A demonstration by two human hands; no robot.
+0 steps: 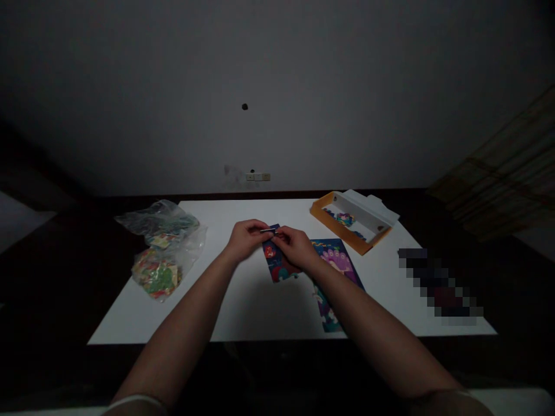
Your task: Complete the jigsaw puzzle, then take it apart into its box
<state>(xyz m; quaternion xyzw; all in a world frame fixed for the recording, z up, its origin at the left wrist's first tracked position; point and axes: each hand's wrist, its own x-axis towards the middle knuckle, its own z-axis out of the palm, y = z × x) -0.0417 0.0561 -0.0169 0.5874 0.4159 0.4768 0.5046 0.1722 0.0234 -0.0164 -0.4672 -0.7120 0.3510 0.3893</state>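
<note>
Two bare hands at work over a white tabletop. The small piece shows as a thin, pale-edged strip, seen nearly edge-on; its long axis runs left to right, the right end slightly farther off than the left. It lies between the fingertips of the two hands, above the far end of a dark blue and red picture panel. The panel's own long axis runs from far to near, its near end leaning toward the right.

The left hand is at the left of the piece and the right hand at its right; each is narrowed to a pinch upon it. The right hand also covers part of the panel (whether it touches the panel cannot be told). The left forearm and right forearm enter from the near corners and converge at the piece, with the wrists bent inward.

To the right, a colourful picture sheet extends far to near, partly beneath the right forearm. Beyond it, at far right, an open orange-sided box contains coloured pieces. At left lie clear plastic bags with multicoloured contents. A pixelated item occupies the right side.
</note>
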